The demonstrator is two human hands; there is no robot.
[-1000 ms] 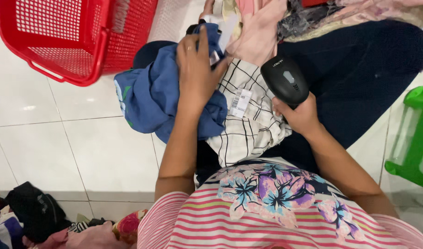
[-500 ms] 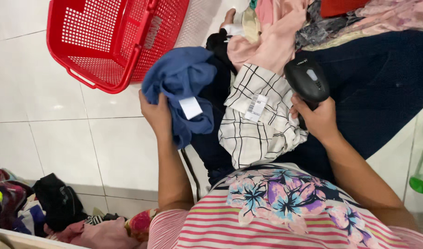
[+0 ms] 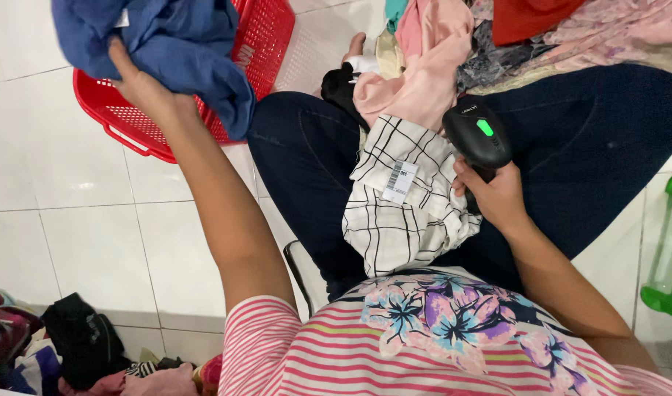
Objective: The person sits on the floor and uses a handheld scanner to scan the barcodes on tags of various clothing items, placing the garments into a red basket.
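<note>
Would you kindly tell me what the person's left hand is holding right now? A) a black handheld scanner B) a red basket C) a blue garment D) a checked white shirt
C: the left hand grips the blue garment, raised over the red basket; the black scanner is in the right hand.

My left hand [image 3: 141,88] grips a blue garment [image 3: 167,44] of soft, matt woven cloth, creased into folds. My right hand [image 3: 497,194] wraps the handheld scanner [image 3: 476,136], smooth black plastic with a dull sheen. On my lap lies a white checked garment [image 3: 405,213], thin crinkled cloth, with 1 flat paper tag [image 3: 399,181] on it. The red basket [image 3: 123,121] is hard perforated plastic, slightly glossy. The floor tiles [image 3: 72,220] are white, smooth and glossy.
</note>
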